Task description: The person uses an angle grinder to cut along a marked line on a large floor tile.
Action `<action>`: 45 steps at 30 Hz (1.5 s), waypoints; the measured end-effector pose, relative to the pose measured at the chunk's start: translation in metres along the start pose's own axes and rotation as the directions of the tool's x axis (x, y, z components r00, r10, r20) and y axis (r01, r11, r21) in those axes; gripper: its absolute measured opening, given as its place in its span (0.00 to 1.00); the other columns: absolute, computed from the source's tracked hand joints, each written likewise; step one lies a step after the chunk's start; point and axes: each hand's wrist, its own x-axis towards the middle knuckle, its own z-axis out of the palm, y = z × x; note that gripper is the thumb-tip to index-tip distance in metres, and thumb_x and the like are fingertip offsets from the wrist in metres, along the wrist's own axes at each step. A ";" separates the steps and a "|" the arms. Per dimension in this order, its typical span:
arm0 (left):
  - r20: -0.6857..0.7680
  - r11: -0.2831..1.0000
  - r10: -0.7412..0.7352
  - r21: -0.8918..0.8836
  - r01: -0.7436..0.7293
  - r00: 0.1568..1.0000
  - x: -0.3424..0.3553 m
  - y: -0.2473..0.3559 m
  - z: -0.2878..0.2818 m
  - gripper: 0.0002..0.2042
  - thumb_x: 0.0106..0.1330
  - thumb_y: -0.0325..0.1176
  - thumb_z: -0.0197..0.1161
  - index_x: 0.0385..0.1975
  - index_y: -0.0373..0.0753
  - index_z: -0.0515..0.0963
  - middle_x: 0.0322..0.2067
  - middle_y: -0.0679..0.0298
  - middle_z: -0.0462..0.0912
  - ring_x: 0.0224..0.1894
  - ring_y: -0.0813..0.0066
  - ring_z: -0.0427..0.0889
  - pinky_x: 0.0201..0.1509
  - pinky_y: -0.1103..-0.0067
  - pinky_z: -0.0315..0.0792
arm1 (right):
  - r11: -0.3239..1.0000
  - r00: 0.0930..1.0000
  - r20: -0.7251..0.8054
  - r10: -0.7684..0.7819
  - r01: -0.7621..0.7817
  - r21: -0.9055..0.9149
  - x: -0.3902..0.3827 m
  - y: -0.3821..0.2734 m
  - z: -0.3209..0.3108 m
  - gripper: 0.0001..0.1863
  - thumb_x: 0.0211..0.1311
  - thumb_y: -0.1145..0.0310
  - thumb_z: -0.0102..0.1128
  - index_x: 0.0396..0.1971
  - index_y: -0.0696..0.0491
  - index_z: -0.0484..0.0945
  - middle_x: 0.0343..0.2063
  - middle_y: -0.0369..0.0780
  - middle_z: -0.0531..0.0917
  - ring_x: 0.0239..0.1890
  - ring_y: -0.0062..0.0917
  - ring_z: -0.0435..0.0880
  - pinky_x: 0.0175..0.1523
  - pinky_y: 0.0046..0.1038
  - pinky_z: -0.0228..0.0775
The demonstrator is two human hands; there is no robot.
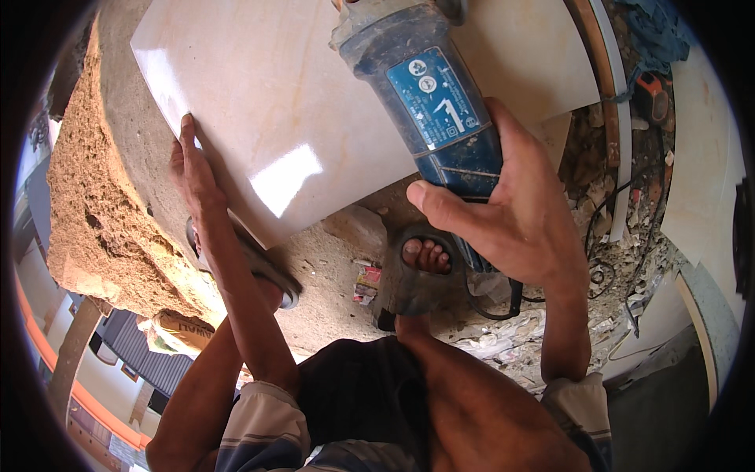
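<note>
My right hand (519, 204) is wrapped round the rear body of a blue angle grinder (436, 106), its thumb lying across the near end. The grinder is dusty and slants away over a large glossy cream tile (307, 86); its front end runs out at the top of the picture, so the disc is hidden. At the tile's left edge my left hand (198, 177) grips the side, index finger stretched along the edge and the other fingers partly hidden. The tile's near corner points towards me, above the ground between my feet.
My sandalled feet (425, 256) stand by the tile's near edge. A black cord (503, 311) loops over rubble at the right. A white strip (621, 157), an orange-and-black tool (653, 96) and blue cloth (657, 35) lie farther right. Sand (110, 197) is heaped at the left.
</note>
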 end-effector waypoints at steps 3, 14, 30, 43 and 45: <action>0.001 1.000 0.014 -0.024 -0.014 1.000 0.000 -0.003 -0.001 0.25 0.76 0.55 0.66 0.56 0.37 0.85 0.44 0.58 0.90 0.45 0.69 0.87 0.50 0.70 0.83 | 1.000 1.000 0.010 0.010 -0.010 0.010 -0.001 0.002 0.001 0.28 0.58 0.66 0.81 0.53 0.60 0.76 0.39 0.38 0.82 0.39 0.19 0.82 0.47 0.28 0.78; 0.007 1.000 0.011 0.010 -0.011 1.000 -0.002 0.001 -0.004 0.26 0.76 0.55 0.66 0.57 0.37 0.85 0.45 0.59 0.90 0.45 0.69 0.88 0.50 0.71 0.83 | 0.999 1.000 0.001 0.015 -0.016 0.032 -0.007 0.004 0.003 0.29 0.57 0.66 0.81 0.54 0.61 0.76 0.39 0.38 0.82 0.39 0.20 0.83 0.47 0.28 0.79; 0.014 0.999 0.018 -0.037 -0.017 1.000 -0.002 0.000 -0.001 0.25 0.75 0.54 0.67 0.56 0.36 0.85 0.44 0.60 0.90 0.44 0.72 0.87 0.47 0.73 0.82 | 0.995 0.999 0.009 0.043 -0.043 0.085 -0.022 0.009 0.000 0.32 0.59 0.66 0.80 0.58 0.60 0.74 0.41 0.38 0.83 0.41 0.20 0.83 0.50 0.27 0.79; 0.016 1.000 0.005 -0.002 -0.005 1.000 0.002 -0.004 -0.002 0.26 0.73 0.59 0.67 0.53 0.40 0.86 0.44 0.60 0.90 0.44 0.69 0.88 0.49 0.70 0.85 | 0.996 1.000 -0.001 0.025 -0.024 0.091 -0.032 0.019 0.001 0.33 0.59 0.64 0.81 0.59 0.61 0.74 0.40 0.38 0.83 0.41 0.19 0.83 0.49 0.27 0.79; 0.017 1.000 0.014 -0.003 -0.014 1.000 0.004 -0.006 -0.004 0.26 0.73 0.59 0.67 0.53 0.40 0.86 0.44 0.60 0.90 0.44 0.69 0.88 0.49 0.70 0.85 | 0.997 0.999 0.012 0.042 -0.042 0.071 -0.033 0.019 -0.001 0.33 0.59 0.63 0.81 0.59 0.61 0.74 0.40 0.38 0.83 0.41 0.19 0.83 0.49 0.27 0.79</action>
